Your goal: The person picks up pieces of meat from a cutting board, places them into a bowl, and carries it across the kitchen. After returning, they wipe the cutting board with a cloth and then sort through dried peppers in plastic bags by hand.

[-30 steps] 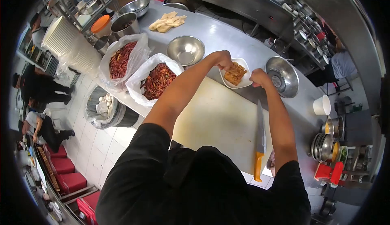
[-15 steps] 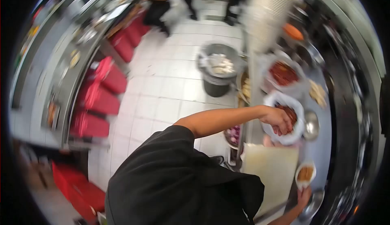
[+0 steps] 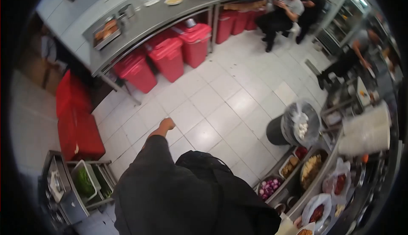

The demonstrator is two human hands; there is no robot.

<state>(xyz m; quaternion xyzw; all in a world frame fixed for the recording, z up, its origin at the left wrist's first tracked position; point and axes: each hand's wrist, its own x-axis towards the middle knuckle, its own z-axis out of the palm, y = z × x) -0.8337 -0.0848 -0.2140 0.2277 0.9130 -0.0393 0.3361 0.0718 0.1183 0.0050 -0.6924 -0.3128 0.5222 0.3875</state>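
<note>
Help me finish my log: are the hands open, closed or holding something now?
Left hand: looks closed; cannot tell if it holds anything.
Right hand: out of view, cannot tell.

Steel counter: two filled bags, cutting board.

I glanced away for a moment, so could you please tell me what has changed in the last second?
The left hand has moved from the white bag of red food out leftward over the floor; whether it holds anything is unclear. The view has turned left, and the right hand, last seen at the white dish, is out of sight. Bag and dish still sit near each other.
</note>
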